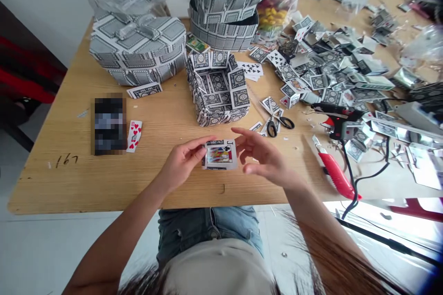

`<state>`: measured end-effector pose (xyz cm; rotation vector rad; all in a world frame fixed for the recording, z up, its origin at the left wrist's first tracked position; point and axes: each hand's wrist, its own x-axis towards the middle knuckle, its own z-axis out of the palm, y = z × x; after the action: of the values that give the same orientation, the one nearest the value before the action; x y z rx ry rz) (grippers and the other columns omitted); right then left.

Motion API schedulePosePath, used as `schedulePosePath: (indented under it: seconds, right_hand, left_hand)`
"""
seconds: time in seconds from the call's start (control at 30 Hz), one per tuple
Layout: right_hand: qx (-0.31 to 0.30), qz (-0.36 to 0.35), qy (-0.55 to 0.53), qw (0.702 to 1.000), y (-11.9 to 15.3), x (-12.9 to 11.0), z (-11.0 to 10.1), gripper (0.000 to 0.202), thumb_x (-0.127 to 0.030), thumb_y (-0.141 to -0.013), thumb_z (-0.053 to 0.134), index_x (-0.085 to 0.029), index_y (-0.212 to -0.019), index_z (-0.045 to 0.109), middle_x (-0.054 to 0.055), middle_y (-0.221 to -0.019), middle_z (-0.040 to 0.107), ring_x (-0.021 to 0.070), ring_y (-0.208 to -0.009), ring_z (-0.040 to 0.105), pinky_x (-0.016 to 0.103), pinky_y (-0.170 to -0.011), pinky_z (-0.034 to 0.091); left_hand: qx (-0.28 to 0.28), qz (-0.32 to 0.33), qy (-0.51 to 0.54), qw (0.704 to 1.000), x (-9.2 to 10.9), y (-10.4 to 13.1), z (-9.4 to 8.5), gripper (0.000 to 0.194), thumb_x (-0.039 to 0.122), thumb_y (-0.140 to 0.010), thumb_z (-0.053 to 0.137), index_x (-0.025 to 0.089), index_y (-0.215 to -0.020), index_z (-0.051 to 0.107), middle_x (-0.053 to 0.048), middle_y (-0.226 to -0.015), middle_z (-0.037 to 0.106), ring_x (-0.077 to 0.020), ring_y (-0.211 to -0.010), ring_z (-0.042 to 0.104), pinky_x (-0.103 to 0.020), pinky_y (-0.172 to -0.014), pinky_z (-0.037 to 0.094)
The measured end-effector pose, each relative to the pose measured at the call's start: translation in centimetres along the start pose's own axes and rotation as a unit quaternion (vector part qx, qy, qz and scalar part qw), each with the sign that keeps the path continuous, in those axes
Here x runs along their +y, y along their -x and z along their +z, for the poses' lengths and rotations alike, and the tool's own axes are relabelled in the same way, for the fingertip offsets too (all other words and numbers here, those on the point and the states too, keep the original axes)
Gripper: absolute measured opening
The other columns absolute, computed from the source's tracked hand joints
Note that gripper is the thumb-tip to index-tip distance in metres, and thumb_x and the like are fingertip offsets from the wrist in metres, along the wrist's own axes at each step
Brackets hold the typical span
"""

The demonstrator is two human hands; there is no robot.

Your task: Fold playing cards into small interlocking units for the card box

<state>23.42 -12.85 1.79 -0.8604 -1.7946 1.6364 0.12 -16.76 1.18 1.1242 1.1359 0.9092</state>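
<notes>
My left hand [183, 161] pinches the left edge of a jack of clubs playing card [220, 155], face up above the table's front part. Dark patterned strips show along the card's edges. Just right of the card, my right hand [260, 156] has its fingers apart and half curled, with nothing visible in it. Beyond both hands stands an open box made of playing cards [221, 90], its rim built of card backs. Scissors [277, 117] with black handles lie spread to the right of that box.
A large lidded card box [138, 50] and stacked card boxes [226, 4] stand behind. Loose folded cards [332, 64] cover the right side. A glue gun [337, 117] and a red-handled cutter [334, 170] lie at right, with black cable nearby. A ten of hearts [134, 136] lies left.
</notes>
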Motion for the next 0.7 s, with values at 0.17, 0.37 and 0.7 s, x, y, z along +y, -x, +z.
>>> schedulePosePath:
  seconds: [0.17, 0.37, 0.7]
  right_hand:
    - [-0.001, -0.078, 0.112, 0.991, 0.0, -1.0, -1.5, 0.036, -0.023, -0.092, 0.057, -0.028, -0.127, 0.058, 0.007, -0.110, 0.059, 0.0143, -0.088, 0.064, 0.031, -0.074, 0.057]
    - [0.018, -0.230, 0.300, 0.926, 0.3, -0.1, 0.0, 0.019, -0.019, -0.093, 0.057, -0.024, -0.103, 0.072, 0.006, -0.100, 0.069, 0.0154, -0.086, 0.067, 0.028, -0.073, 0.056]
    - [-0.016, -0.283, 0.482, 0.829, 1.9, 3.8, 1.2, 0.033, -0.008, -0.095, 0.044, -0.015, -0.120, 0.065, 0.012, -0.100, 0.072, 0.0199, -0.083, 0.069, 0.034, -0.069, 0.056]
  left_hand:
    - [-0.104, -0.014, -0.023, 0.994, 1.2, -1.3, -0.7, 0.038, 0.032, -0.092, 0.054, 0.021, -0.128, 0.061, -0.006, -0.114, 0.070, -0.0196, -0.101, 0.066, -0.030, -0.085, 0.054]
    - [-0.079, 0.032, -0.119, 0.989, 0.0, -2.9, -0.3, 0.038, 0.026, -0.092, 0.053, 0.019, -0.130, 0.050, -0.006, -0.096, 0.068, -0.0177, -0.086, 0.067, -0.031, -0.076, 0.055]
    - [0.031, 0.306, -0.533, 0.788, -3.6, 3.4, 1.5, 0.023, 0.018, -0.094, 0.053, 0.016, -0.115, 0.062, -0.011, -0.111, 0.070, -0.0206, -0.104, 0.067, -0.033, -0.094, 0.054]
